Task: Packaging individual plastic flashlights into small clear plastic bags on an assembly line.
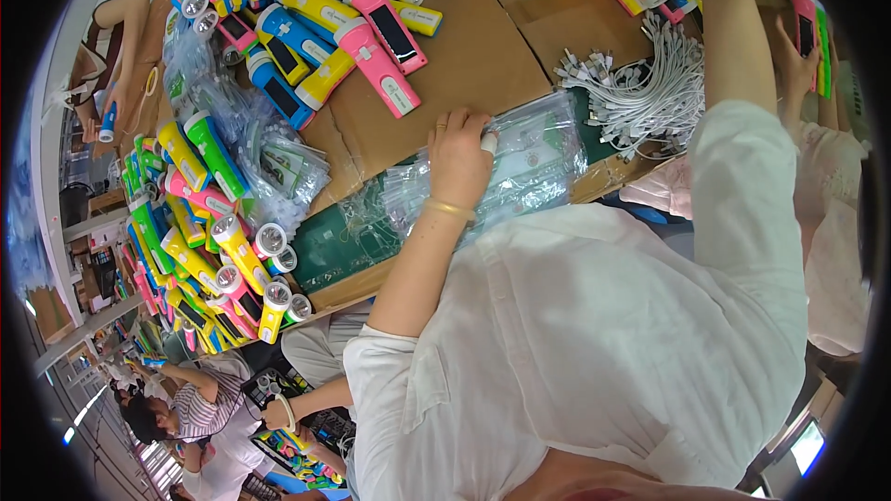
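Left hand: the left hand lies on a pile of clear plastic bags on the counter. Its fingers are bent and pinch something small and white at the edge of the top bag.
Right hand: the right hand is far off, up near the right edge. It is closed around a pink torch with a green one beside it.
Hands together or apart: well apart, each on its own thing.
Bags: they sit in the middle of the counter, partly on brown cardboard and partly on a green mat. They look thin, soft, light and slippery, so I think one bag is best pinched at a corner or edge and peeled off the pile.
White cables: a bunch of white cables lies just beside the bags, to the right.
Torches: lots of bright torches in pink, yellow, blue and green are heaped along the top and left side.
Other people: another person's hand holds a blue thing at the far left.
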Action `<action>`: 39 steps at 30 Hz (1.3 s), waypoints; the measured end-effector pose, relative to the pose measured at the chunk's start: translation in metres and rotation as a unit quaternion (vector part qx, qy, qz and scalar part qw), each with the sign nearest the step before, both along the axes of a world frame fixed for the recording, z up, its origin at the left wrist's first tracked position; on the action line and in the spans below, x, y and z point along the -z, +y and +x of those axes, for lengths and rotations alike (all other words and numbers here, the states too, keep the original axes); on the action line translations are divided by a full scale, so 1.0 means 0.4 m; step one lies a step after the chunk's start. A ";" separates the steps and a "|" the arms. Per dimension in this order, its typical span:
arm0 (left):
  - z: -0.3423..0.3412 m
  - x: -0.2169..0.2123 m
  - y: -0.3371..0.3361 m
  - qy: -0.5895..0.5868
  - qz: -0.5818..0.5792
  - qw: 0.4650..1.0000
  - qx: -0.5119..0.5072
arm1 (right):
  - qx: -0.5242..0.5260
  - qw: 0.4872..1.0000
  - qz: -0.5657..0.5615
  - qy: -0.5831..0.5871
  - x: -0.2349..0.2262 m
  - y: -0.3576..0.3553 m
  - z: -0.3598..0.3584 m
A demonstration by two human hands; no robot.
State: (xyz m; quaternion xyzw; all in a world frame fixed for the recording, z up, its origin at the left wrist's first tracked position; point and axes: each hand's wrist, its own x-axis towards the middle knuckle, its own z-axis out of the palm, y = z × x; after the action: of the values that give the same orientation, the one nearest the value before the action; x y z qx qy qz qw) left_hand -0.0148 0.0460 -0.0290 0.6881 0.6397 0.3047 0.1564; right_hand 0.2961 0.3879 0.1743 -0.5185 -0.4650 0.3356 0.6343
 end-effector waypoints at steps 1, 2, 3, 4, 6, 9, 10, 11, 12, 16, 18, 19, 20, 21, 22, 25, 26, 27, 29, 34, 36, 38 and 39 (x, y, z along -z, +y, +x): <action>0.000 0.000 0.002 0.002 -0.002 1.000 -0.005 | -0.061 0.995 0.063 -0.054 0.058 0.021 -0.014; 0.000 -0.002 0.004 -0.012 -0.018 1.000 -0.008 | -0.116 0.988 0.031 -0.092 0.122 0.023 -0.016; -0.022 0.013 -0.023 -0.025 -0.044 0.998 -0.044 | -0.205 0.971 -0.006 -0.126 0.184 -0.019 -0.147; -0.004 0.002 0.003 -0.033 -0.037 0.999 -0.013 | -0.230 0.961 -0.030 -0.153 0.168 -0.127 -0.130; -0.003 0.017 0.006 -0.060 -0.006 0.998 -0.005 | -0.310 0.927 -0.023 -0.211 0.282 -0.298 -0.212; -0.001 0.024 -0.002 -0.075 -0.012 0.997 -0.022 | -0.526 0.795 -0.077 -0.293 0.350 -0.495 -0.298; -0.002 0.021 -0.005 -0.074 -0.015 0.997 -0.020 | -0.525 0.773 -0.018 -0.356 0.388 -0.535 -0.311; -0.006 0.016 -0.004 -0.055 0.001 0.998 -0.010 | -0.517 0.746 0.041 -0.418 0.423 -0.565 -0.320; -0.009 0.013 -0.006 -0.035 0.016 0.999 -0.004 | -0.517 0.747 0.038 -0.417 0.445 -0.581 -0.331; -0.036 -0.008 -0.022 -0.031 0.039 0.999 0.008 | -0.513 0.752 0.097 -0.403 0.475 -0.599 -0.339; -0.073 -0.027 -0.054 -0.016 0.036 0.999 -0.016 | -0.519 0.760 0.069 -0.385 0.481 -0.588 -0.317; -0.095 -0.032 -0.076 -0.029 0.018 0.999 -0.038 | -0.520 0.760 0.070 -0.383 0.478 -0.587 -0.317; -0.107 -0.038 -0.087 -0.028 0.018 0.999 -0.039 | -0.522 0.761 0.070 -0.379 0.470 -0.584 -0.318; -0.113 -0.046 -0.100 -0.059 0.004 0.997 -0.049 | -0.526 0.760 0.070 -0.375 0.466 -0.589 -0.321; -0.117 -0.050 -0.109 -0.091 -0.009 0.994 -0.059 | -0.528 0.760 0.071 -0.373 0.463 -0.603 -0.336; -0.108 -0.049 -0.119 -0.136 -0.031 0.988 -0.072 | -0.605 0.731 0.153 -0.276 0.457 -0.639 -0.404; -0.108 -0.051 -0.124 -0.136 -0.029 0.988 -0.074 | -0.606 0.730 0.155 -0.276 0.456 -0.645 -0.411; -0.110 -0.052 -0.129 -0.169 -0.052 0.980 -0.092 | -0.615 0.733 0.112 -0.269 0.454 -0.651 -0.418; -0.115 -0.056 -0.141 -0.202 -0.072 0.971 -0.109 | -0.622 0.734 0.071 -0.264 0.458 -0.650 -0.422; -0.116 -0.050 -0.163 -0.223 -0.048 0.966 -0.117 | -0.630 0.710 0.103 -0.296 0.469 -0.640 -0.415; -0.110 -0.052 -0.143 -0.106 0.045 0.993 -0.012 | -0.642 0.691 0.094 -0.318 0.471 -0.631 -0.417; -0.124 -0.042 -0.138 -0.068 0.078 0.994 0.040 | -0.668 0.651 0.045 -0.357 0.467 -0.595 -0.414; -0.128 -0.040 -0.141 -0.061 0.067 0.995 0.031 | -0.681 0.629 0.006 -0.375 0.453 -0.550 -0.410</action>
State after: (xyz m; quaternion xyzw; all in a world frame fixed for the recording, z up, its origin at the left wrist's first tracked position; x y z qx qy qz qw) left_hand -0.0658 -0.0104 -0.0131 0.6970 0.5851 0.3832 0.1579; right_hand 0.1322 0.1679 -0.0069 -0.1315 -0.8852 0.4462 -0.0006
